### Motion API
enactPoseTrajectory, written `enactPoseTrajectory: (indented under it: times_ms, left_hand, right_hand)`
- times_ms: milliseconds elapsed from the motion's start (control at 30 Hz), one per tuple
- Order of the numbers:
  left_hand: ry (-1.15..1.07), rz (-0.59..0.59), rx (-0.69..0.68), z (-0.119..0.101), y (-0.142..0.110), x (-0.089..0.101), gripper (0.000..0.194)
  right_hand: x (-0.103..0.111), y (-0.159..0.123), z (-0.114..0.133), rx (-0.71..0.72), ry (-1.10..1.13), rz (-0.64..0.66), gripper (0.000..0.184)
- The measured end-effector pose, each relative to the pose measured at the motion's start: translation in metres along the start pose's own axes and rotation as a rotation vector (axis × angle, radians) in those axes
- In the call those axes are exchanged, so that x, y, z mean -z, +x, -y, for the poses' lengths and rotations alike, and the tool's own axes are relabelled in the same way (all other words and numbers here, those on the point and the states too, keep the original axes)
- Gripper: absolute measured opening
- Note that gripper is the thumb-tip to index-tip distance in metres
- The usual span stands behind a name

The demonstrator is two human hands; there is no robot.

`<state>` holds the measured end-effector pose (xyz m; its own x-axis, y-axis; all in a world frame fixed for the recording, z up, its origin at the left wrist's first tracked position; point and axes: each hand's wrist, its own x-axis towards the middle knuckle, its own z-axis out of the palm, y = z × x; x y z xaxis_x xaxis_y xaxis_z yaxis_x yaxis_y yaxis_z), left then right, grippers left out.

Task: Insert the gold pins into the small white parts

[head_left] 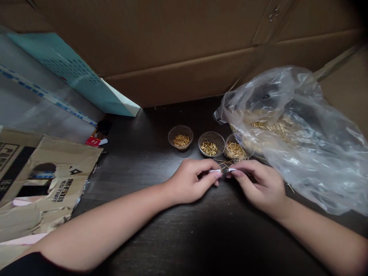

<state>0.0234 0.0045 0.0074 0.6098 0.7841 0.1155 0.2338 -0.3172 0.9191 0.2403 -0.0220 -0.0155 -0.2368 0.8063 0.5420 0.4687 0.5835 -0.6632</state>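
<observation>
My left hand (193, 182) and my right hand (258, 187) meet in front of me, fingertips almost touching. Each pinches a small white piece, the left one (215, 171) and the right one (231, 169); I cannot tell what they are. Loose thin gold pins (225, 164) lie just beyond my fingertips. Behind them stand three small transparent cups, each holding short gold pins: the left cup (180, 137), the middle cup (211, 144) and the right cup (235, 148). A crumpled plastic bag (299, 134) with many gold pins (273, 127) inside lies beside my right hand.
The hands work over a dark wood-grain table (184, 234). A large cardboard box (172, 53) rises at the far side. Torn flattened cardboard (48, 180) lies at the left, near a red packet (93, 141) and a teal-and-white panel (77, 76).
</observation>
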Motion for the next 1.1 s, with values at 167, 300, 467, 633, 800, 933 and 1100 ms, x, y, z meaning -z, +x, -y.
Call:
enactPoseTrajectory:
  times_ms: [167, 300, 467, 633, 800, 933, 1100]
  left_hand:
    - [0.016, -0.009, 0.013, 0.0005, 0.0003, 0.0004, 0.019]
    - [0.025, 0.016, 0.01, 0.0008, 0.0003, 0.0006, 0.018]
    - [0.048, -0.004, 0.02, 0.0013, 0.0002, -0.0001, 0.018]
    - [0.104, -0.022, 0.004, 0.0019, -0.0007, -0.0014, 0.018]
    - [0.131, -0.038, -0.007, 0.0034, -0.0012, -0.0019, 0.018]
    - [0.147, -0.042, -0.021, 0.0048, -0.0018, -0.0017, 0.018]
    - [0.186, -0.057, -0.056, 0.0059, -0.0021, -0.0018, 0.018]
  right_hand:
    - [0.001, 0.0057, 0.0028, 0.031, 0.041, 0.027, 0.015]
    - [0.0012, 0.0055, 0.0042, 0.033, 0.041, 0.03, 0.016]
    - [0.0011, 0.0048, 0.0063, 0.042, 0.037, 0.04, 0.013]
    - [-0.0001, 0.0049, 0.0069, 0.061, 0.045, 0.054, 0.013]
    - [-0.0004, 0.004, 0.0059, 0.058, 0.029, 0.066, 0.012]
    - [-0.0005, 0.0032, 0.0049, 0.057, 0.019, 0.061, 0.012]
    - [-0.0009, 0.0041, 0.0052, 0.061, 0.024, 0.072, 0.013]
